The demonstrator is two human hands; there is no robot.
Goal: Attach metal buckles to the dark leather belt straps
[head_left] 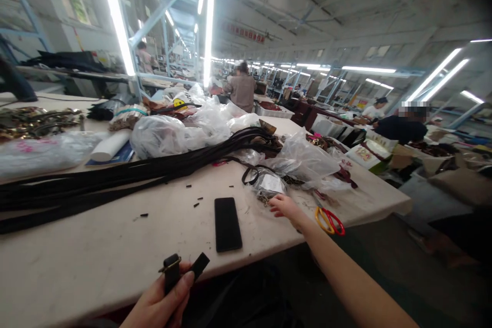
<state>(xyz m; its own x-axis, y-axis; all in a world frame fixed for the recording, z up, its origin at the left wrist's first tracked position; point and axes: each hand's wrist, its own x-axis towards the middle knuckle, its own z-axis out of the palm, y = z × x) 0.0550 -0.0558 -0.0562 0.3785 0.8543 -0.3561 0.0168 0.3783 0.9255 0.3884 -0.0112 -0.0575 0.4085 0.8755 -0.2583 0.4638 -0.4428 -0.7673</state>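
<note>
My left hand (165, 297), at the table's front edge, is closed around a short black strap (200, 265) with a brass-coloured metal buckle (169, 265) at its looped end. My right hand (286, 208) reaches over the table to a clear plastic bag (271, 183) of small metal pieces (264, 198). Its fingers are stretched out, slightly bent, and nothing shows in them; whether the fingertips touch the pieces is unclear. Between my hands lies a black phone (228, 224). Scissors with red and yellow handles (329, 221) lie right of my right hand.
A bundle of long black straps (126, 177) runs across the table (96, 256). Plastic bags (165, 136) are heaped behind it, near a white roll (110, 145). Small black scraps (144, 214) dot the tabletop. A person (241, 87) is farther back; another (403, 123) is at the right.
</note>
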